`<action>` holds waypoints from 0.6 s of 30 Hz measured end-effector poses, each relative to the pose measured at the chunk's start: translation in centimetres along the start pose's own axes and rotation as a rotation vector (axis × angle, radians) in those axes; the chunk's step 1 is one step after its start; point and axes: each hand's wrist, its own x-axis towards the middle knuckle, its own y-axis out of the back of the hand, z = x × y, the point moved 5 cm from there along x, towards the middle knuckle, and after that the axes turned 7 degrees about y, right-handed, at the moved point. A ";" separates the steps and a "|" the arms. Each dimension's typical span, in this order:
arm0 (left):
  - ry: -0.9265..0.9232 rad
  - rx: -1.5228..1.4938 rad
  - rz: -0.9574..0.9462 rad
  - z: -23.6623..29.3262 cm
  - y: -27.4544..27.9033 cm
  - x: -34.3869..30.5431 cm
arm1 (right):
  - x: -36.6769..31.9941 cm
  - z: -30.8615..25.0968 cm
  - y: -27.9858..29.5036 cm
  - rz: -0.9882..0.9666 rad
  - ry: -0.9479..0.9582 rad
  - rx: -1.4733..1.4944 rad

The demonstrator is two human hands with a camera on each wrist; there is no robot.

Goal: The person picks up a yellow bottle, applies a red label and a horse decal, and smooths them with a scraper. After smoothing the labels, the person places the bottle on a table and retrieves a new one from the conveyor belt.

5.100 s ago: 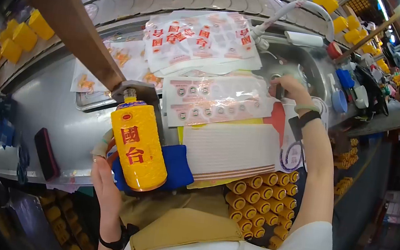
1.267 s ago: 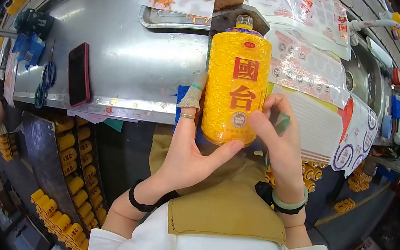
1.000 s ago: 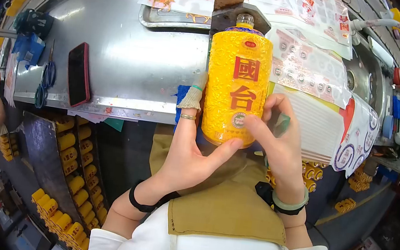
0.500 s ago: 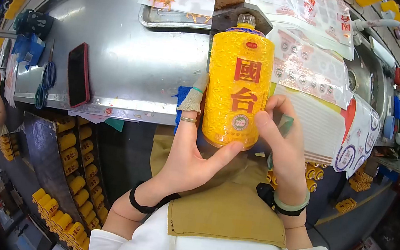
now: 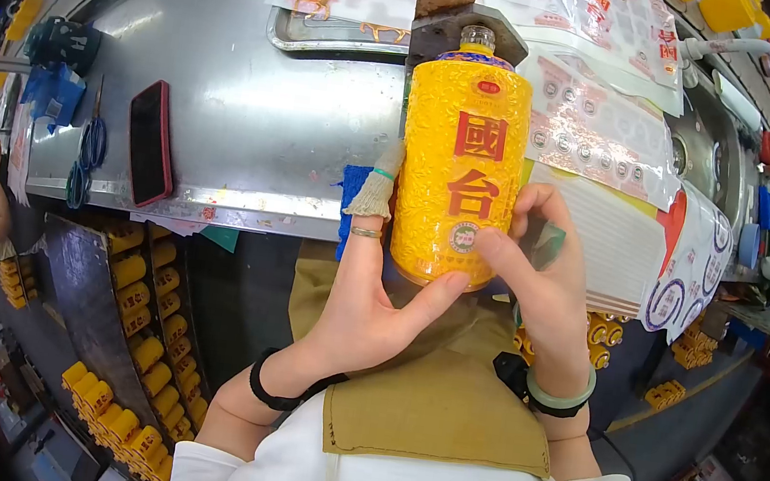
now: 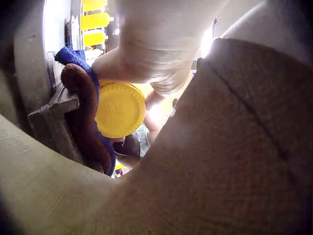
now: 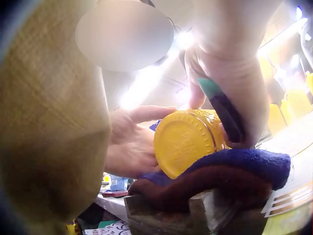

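A yellow embossed bottle (image 5: 471, 88) with red characters lies on its back, neck pointing away from me, base towards me. On its front near the base is a small round decal (image 5: 462, 238). My left hand (image 5: 365, 310) grips the bottle's lower left side, thumb along the front edge; one finger wears a cloth finger cover (image 5: 372, 197). My right hand (image 5: 548, 285) has its thumb on the decal and its index finger curled by the right side. Tucked in that hand is a flat green-and-black tool (image 7: 227, 115). The right wrist view shows the yellow base above a blue cloth (image 7: 261, 164).
Right of the bottle lie decal sheets (image 5: 590, 136) and a white ribbed pad (image 5: 597, 233). A tray (image 5: 333, 40) with horse decals stands behind. Left on the metal bench are a phone (image 5: 153, 143) and blue scissors (image 5: 88, 156). Yellow bottles (image 5: 118, 419) stand low left.
Five seconds ago my right hand was at the sink and the bottle showed no round decal. Now both hands are at the bottle; lately the right thumb shifts off and back onto the decal.
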 end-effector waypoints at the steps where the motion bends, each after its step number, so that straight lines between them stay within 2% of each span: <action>1: 0.010 0.009 -0.005 -0.1 0.0 0.0 | 0.0 0.0 0.0 0.001 0.005 0.006; 4: -0.006 -0.049 0.086 0.0 -0.1 0.0 | 0.0 0.2 0.2 -0.009 0.001 -0.013; 18: 0.021 -0.094 0.084 -0.2 -0.2 0.0 | 0.0 -0.1 -0.1 0.001 -0.012 0.018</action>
